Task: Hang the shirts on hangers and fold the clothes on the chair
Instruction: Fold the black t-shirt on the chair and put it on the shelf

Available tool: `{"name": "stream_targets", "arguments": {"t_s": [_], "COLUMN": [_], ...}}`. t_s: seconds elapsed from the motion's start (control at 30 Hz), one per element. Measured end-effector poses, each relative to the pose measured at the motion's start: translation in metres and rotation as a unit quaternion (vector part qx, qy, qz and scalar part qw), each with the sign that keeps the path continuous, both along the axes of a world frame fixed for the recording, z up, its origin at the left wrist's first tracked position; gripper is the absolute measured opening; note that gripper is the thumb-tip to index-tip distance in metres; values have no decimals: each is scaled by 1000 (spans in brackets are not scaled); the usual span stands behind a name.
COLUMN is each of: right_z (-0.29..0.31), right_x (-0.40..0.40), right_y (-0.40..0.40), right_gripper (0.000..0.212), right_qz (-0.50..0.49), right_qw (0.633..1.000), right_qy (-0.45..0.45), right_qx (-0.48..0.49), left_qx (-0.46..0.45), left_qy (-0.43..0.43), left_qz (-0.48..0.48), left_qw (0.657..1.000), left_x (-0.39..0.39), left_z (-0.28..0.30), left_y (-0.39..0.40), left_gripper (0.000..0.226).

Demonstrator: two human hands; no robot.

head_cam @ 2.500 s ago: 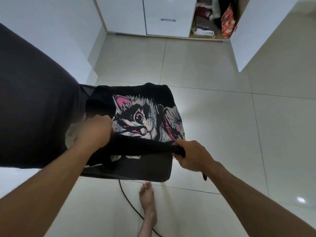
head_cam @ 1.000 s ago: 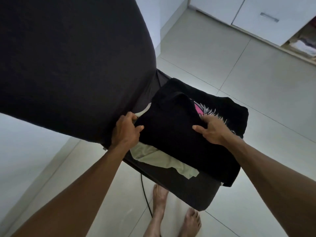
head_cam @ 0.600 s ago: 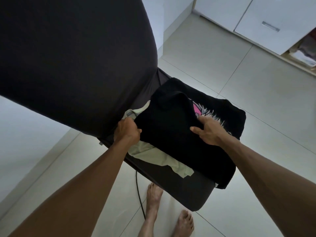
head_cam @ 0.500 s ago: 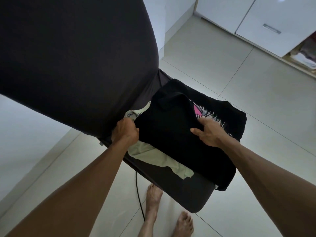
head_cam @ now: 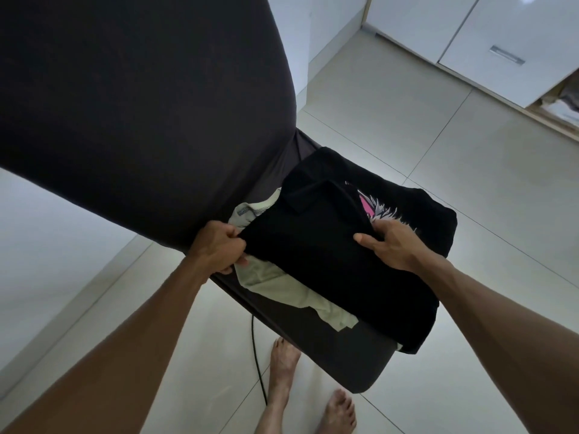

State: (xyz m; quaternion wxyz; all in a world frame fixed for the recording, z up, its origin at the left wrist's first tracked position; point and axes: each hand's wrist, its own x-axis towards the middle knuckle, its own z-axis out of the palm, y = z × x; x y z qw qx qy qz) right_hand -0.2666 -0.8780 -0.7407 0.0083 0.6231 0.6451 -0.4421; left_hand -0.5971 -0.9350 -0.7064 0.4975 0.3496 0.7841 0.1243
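A black T-shirt point(head_cam: 319, 245) with a pink and white cat print lies folded over on the dark chair point(head_cam: 357, 364). My left hand point(head_cam: 219, 247) pinches the shirt's left edge near the chair back. My right hand point(head_cam: 391, 242) holds the folded flap's right edge, thumb on top and fingers tucked under it. A pale green garment point(head_cam: 282, 286) lies crumpled under the black shirt, sticking out at the left and front. Most of the print is covered by the fold.
The chair's tall dark backrest point(head_cam: 141, 104) fills the upper left. A black cable point(head_cam: 258, 364) runs on the tiled floor by my bare feet point(head_cam: 282, 368). White cupboards point(head_cam: 470, 42) stand at the back right, with an open shelf of clothes point(head_cam: 567, 104).
The black shirt has been folded over its print since 2.5 s ago. In the last second my hands barely moved; the view has shifted slightly.
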Motion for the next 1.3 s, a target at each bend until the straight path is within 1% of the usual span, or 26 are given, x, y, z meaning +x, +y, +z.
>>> {"name": "stream_targets", "arguments": {"t_s": [0.03, 0.1, 0.13, 0.2, 0.27, 0.3, 0.43, 0.5, 0.6, 0.63, 0.7, 0.77, 0.83, 0.87, 0.9, 0.93, 1.0, 1.03, 1.07, 1.13, 1.17, 1.2, 1.23, 1.27, 1.3], "right_z": [-2, -3, -4, -2, -2, -2, 0, 0, -3, -3, 1, 3, -1, -3, -5, -6, -5, -6, -7, -11, -14, -17, -18, -20, -20], "right_x": [1, 1, 1, 1, 4, 7, 21, 28, 48, 56, 73, 81, 85, 84, 82, 79, 69, 63, 58, 52, 52, 54, 57, 60, 64], "right_y": [0, 0, -1, -2, -5, -8, -16, -17, -23, -27, -36, -45, -52, -55, -58, -60, -62, -63, -63, -62, -61, -59, -57, -55, -52], "right_gripper": [22, 20, 19, 24, 35, 39, 40, 44, 48, 46, 34, 36, 38, 37, 36, 34, 30, 29, 29, 26, 22, 18, 18, 21, 22], "right_qz": [9, 15, 12, 7, 2, 3, 59, 83, 108, 104, 73, 58, 57, 53, 46, 38, 27, 30, 33, 23, 3, -20, -41, -52, -56], "right_qw": [1000, 1000, 1000, 1000, 999, 999, 996, 992, 984, 983, 986, 988, 988, 988, 987, 985, 979, 977, 976, 977, 982, 988, 992, 994, 996], "right_qy": [-7, -10, -7, -8, -18, -22, -58, -76, -109, -103, -75, -85, -116, -133, -152, -168, -174, -168, -163, -151, -128, -96, -65, -42, -28], "right_qx": [-1, -6, -7, 6, 27, 26, -23, -52, -95, -109, -128, -119, -84, -57, -19, 23, 100, 125, 141, 147, 139, 121, 102, 83, 67], "left_qx": [-13, -24, -17, -12, -23, -29, -39, -21, -15, -24, -41, -54, -58, -35, 10, 74, 197, 234, 255, 265, 259, 254, 253, 255, 256], "left_qy": [1, -3, 1, 19, 20, 19, 44, 83, 171, 194, 227, 258, 334, 383, 417, 429, 391, 367, 354, 366, 373, 379, 384, 385, 378], "left_qz": [-25, -44, -44, -14, 16, 12, -76, -87, -78, -82, -101, -121, -149, -167, -186, -209, -277, -312, -346, -399, -414, -423, -422, -407, -376], "left_qw": [1000, 999, 999, 1000, 999, 999, 995, 993, 982, 977, 968, 957, 929, 908, 890, 876, 855, 844, 830, 798, 789, 783, 781, 788, 806], "left_x": [4, 10, 10, 3, -7, -11, -5, -3, -5, -5, 2, 18, 39, 50, 62, 73, 94, 104, 113, 127, 132, 134, 135, 135, 134], "left_z": [-1, -7, -11, -15, -19, -23, -29, -31, -38, -40, -43, -35, -24, -20, -16, -15, -20, -22, -25, -27, -28, -29, -31, -31, -31], "left_y": [-3, -6, -6, -5, -7, -8, -12, -8, 2, 5, 10, 12, 12, 13, 14, 17, 26, 32, 39, 55, 65, 74, 84, 93, 102], "left_gripper": [9, 7, 11, 19, 17, 17, 27, 26, 20, 20, 20, 16, 19, 30, 43, 51, 54, 57, 63, 72, 69, 58, 43, 28, 21]}}
